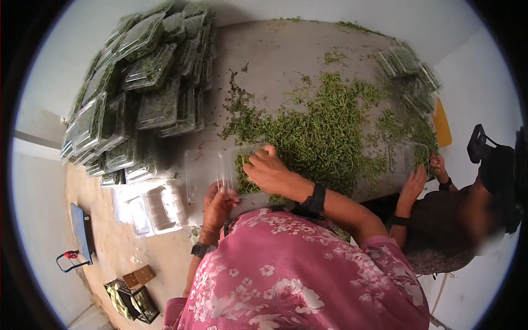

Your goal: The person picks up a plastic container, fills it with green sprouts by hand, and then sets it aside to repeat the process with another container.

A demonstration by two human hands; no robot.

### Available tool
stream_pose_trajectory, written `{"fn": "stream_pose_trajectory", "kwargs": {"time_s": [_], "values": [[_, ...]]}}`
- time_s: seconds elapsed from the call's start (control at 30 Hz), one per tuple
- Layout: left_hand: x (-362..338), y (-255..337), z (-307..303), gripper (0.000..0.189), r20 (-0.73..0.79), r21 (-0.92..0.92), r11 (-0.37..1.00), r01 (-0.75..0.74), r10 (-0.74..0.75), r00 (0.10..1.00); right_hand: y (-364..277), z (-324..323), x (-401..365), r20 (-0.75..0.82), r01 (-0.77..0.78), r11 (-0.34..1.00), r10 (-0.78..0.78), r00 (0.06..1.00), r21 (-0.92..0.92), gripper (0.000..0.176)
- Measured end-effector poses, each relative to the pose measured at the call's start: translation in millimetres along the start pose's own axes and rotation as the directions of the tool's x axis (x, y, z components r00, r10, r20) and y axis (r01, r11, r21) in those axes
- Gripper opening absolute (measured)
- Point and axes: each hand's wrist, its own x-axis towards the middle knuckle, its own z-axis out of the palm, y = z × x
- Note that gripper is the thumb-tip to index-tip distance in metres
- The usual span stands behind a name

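Observation:
A clear plastic clamshell box (206, 173) lies open at the table's near edge, its empty half to the left and its right half holding green sprigs (245, 177). My left hand (220, 201) pinches the near edge of the box around its hinge. Over the filled half, my right hand (269, 168) is closed, its curled fingers down in the sprigs; the fingertips are partly hidden. Just beyond and to the right spreads a large loose heap of cut green stems (324, 132).
Filled clear boxes (148, 71) are stacked high at the left, with empty ones (157, 209) below. Another person's hands (415, 181) hold a box at the right. More filled boxes (404, 60) stand back right. A crate (135, 300) and blue trolley (81, 231) are on the floor.

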Motion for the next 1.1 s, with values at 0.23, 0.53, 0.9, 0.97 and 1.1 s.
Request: {"fn": "stream_pose_trajectory", "kwargs": {"time_s": [0.23,0.53,0.9,0.97,1.1], "values": [[1,-4,-1,0.017,-0.057,-0.059,0.998,-0.007,0.004,0.998,51,-51,-49,-0.061,-0.337,0.897,0.368,0.928,0.284,0.01],[-1,-4,2,0.014,-0.087,-0.131,0.99,-0.049,0.038,0.995,37,-44,-86,0.166,-0.393,0.907,0.369,0.915,0.153,0.023],[-1,-4,3,0.011,-0.1,-0.137,0.99,-0.041,0.028,0.995,49,-79,-78,0.054,-0.436,0.821,0.45,0.891,0.369,0.003],[-1,-3,3,0.011,-0.097,-0.143,0.989,-0.04,0.026,0.995,46,-93,-75,0.045,-0.447,0.814,0.465,0.884,0.372,0.003],[0,-4,1,0.012,-0.077,-0.116,0.992,-0.048,0.04,0.996,49,-80,-82,0.143,-0.48,0.813,0.46,0.877,0.329,0.014]]}}
